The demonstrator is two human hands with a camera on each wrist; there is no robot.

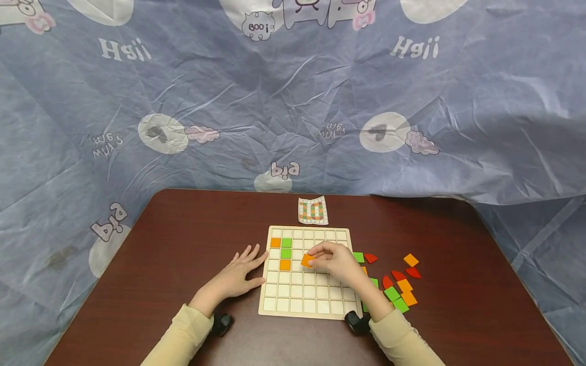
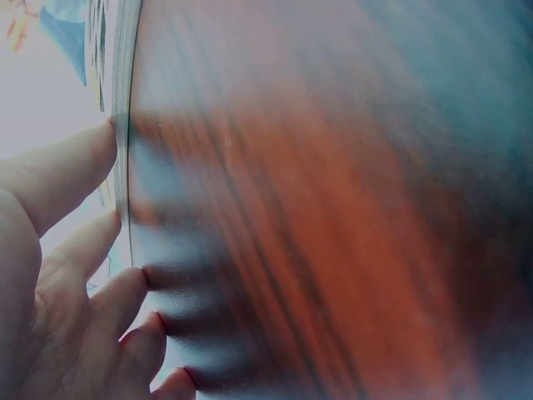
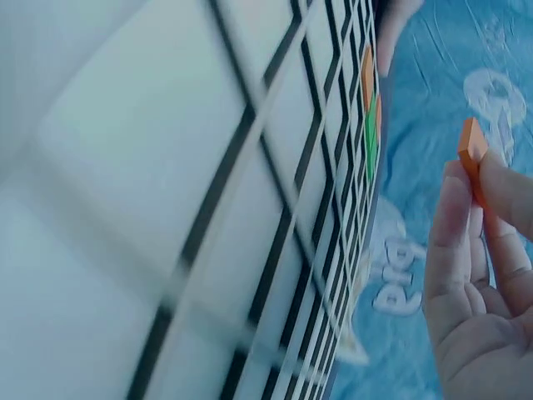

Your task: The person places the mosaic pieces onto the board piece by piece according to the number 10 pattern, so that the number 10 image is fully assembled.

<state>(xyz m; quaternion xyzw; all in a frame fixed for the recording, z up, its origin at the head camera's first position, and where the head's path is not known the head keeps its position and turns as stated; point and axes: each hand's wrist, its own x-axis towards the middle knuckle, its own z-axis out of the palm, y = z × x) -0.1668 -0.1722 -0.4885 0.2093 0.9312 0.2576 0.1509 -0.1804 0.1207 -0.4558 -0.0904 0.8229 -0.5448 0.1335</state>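
Note:
A pale wooden grid board [image 1: 296, 305] lies on the table. In its upper left cells sit an upper orange tile [image 1: 275, 242], two green tiles [image 1: 286, 253] and a lower orange tile [image 1: 285, 265]. My right hand [image 1: 338, 263] pinches an orange tile [image 1: 306, 260] between thumb and fingers over the middle of the board; the right wrist view shows this orange tile [image 3: 471, 150] held above the grid. With fingers spread, my left hand [image 1: 235, 277] touches the board's left edge. Its thumb and index fingertip meet that edge [image 2: 123, 167] in the left wrist view.
Loose green, orange and red pieces [image 1: 405, 285] lie right of the board, some partly hidden by the right forearm. Behind the board is a small card with a coloured grid pattern [image 1: 313, 210]. A blue printed cloth [image 1: 293, 101] hangs beyond the brown table [image 1: 201, 229].

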